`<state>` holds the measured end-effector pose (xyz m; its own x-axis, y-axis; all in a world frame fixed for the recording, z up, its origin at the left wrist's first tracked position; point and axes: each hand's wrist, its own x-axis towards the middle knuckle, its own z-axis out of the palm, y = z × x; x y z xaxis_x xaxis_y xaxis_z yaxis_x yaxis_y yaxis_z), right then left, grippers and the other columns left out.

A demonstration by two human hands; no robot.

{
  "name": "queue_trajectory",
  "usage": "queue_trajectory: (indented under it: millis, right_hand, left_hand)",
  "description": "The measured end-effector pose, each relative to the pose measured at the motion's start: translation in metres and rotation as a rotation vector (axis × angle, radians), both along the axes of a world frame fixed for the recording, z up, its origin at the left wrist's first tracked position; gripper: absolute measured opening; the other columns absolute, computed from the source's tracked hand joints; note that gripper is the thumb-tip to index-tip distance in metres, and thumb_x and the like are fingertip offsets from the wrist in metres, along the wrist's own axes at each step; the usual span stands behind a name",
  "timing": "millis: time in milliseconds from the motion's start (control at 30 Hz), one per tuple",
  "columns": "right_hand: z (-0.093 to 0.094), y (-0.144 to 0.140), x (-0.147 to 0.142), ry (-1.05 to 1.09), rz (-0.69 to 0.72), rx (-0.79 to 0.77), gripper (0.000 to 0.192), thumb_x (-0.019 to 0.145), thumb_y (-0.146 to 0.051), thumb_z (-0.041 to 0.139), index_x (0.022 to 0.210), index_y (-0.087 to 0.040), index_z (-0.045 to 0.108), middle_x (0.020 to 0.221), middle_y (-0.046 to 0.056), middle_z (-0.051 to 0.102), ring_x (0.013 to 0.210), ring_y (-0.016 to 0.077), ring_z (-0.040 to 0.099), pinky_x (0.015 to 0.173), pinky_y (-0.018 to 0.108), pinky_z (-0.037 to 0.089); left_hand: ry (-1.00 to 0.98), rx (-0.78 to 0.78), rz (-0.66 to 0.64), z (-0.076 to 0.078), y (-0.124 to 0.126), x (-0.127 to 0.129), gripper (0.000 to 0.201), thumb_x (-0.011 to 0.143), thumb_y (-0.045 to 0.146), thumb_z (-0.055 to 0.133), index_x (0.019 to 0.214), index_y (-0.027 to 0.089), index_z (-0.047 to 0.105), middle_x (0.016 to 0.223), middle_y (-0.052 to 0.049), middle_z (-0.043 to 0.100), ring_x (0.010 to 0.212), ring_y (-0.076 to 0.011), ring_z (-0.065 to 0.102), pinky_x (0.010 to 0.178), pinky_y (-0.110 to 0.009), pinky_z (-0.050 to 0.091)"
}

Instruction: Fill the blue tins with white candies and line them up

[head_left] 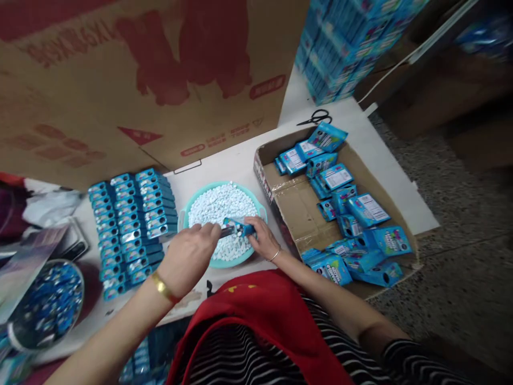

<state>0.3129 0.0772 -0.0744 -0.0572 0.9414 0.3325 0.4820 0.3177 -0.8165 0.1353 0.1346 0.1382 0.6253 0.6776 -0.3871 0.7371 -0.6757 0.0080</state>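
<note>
My left hand (193, 255) is closed on the handle of a small metal scoop (227, 231), which points right. The scoop's far end meets the mouth of a small blue packet (249, 230), and a few pale pieces show there. Fingers of my right hand (261, 238) pinch that packet from the right side. Both hands are over a turquoise basin (224, 264) full of small pale blue-white candies (222, 203). How full the packet is, I cannot make out.
Rows of blue boxes (132, 230) stand left of the basin. Right is a shallow cardboard tray (294, 214) with blue pouches (368, 209). Behind are a large carton (140, 80), scissors (316, 117) and stacked blue packs (340, 48). A bucket (82, 291) of blue wrapped pieces sits lower left.
</note>
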Motion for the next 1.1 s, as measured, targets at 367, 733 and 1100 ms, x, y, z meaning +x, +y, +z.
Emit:
queue_trajectory:
  millis: [367, 733, 1100]
  right_hand:
    - [0.03, 0.03, 0.011, 0.04, 0.186, -0.056, 0.047, 0.078, -0.024, 0.065, 0.123, -0.022, 0.049, 0.115, 0.009, 0.063, 0.11, 0.0233, 0.06, 0.097, 0.039, 0.049]
    - [-0.007, 0.083, 0.269, -0.372, -0.545, -0.011, 0.058, 0.067, -0.062, 0.072, 0.097, -0.013, 0.063, 0.107, 0.025, 0.062, 0.115, 0.0417, 0.052, 0.097, 0.066, 0.035]
    - [0.022, 0.054, 0.211, -0.335, -0.554, -0.556, 0.056, 0.08, -0.045, 0.057, 0.13, -0.024, 0.043, 0.115, 0.015, 0.063, 0.103, 0.0403, 0.062, 0.086, 0.057, 0.047]
  left_hand:
    - [-0.609, -0.057, -0.03, -0.096, 0.038, -0.029, 0.03, 0.09, 0.044, 0.048, 0.114, 0.027, 0.054, 0.113, -0.007, 0.064, 0.093, -0.0225, 0.067, 0.076, -0.032, 0.056]
    - [-0.488, 0.135, 0.375, -0.07, 0.004, -0.112, 0.032, 0.087, 0.052, 0.049, 0.102, 0.025, 0.056, 0.097, -0.005, 0.061, 0.085, -0.0227, 0.063, 0.075, -0.035, 0.052]
    - [-0.135, -0.018, 0.749, -0.128, -0.027, -0.217, 0.024, 0.082, 0.038, 0.056, 0.098, 0.02, 0.058, 0.099, -0.005, 0.059, 0.085, -0.0199, 0.06, 0.074, -0.03, 0.048]
